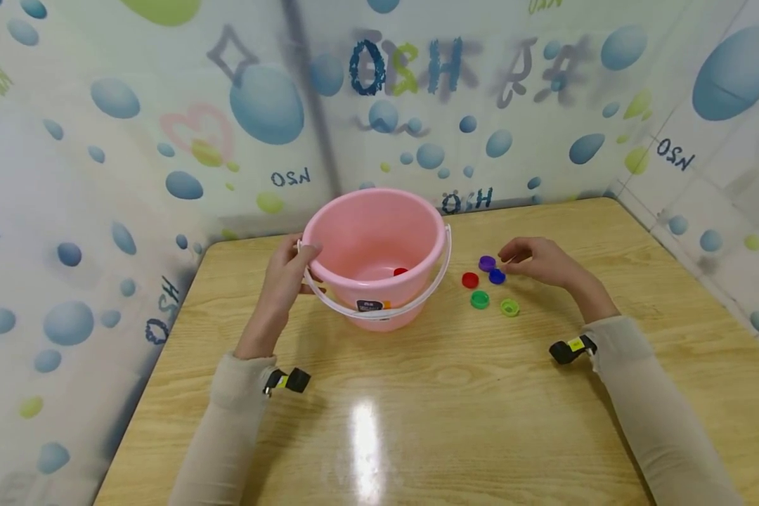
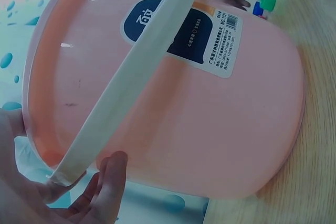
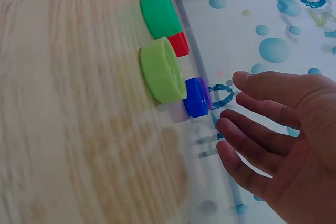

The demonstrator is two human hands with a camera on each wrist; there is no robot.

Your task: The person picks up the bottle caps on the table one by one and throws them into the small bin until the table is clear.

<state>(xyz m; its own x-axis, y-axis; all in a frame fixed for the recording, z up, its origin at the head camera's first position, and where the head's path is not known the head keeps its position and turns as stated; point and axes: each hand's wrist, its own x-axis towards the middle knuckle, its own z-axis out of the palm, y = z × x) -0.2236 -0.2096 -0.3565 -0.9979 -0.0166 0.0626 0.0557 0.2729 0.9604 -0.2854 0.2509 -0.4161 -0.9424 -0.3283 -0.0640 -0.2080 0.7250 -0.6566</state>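
A pink bucket with a white handle stands upright on the table. My left hand grips its left rim, thumb over the edge and fingers outside; the left wrist view shows the fingers beside the handle's end. Inside the bucket lies a red piece, partly hidden by the rim. Right of it are several small round plastic caps: purple, blue, red, green and light green. My right hand hovers beside the blue cap, fingers loosely bent and holding nothing.
The wooden table reaches to a patterned wall covering close behind the bucket. More of this covering rises along the left and right sides. A camera is strapped to each wrist.
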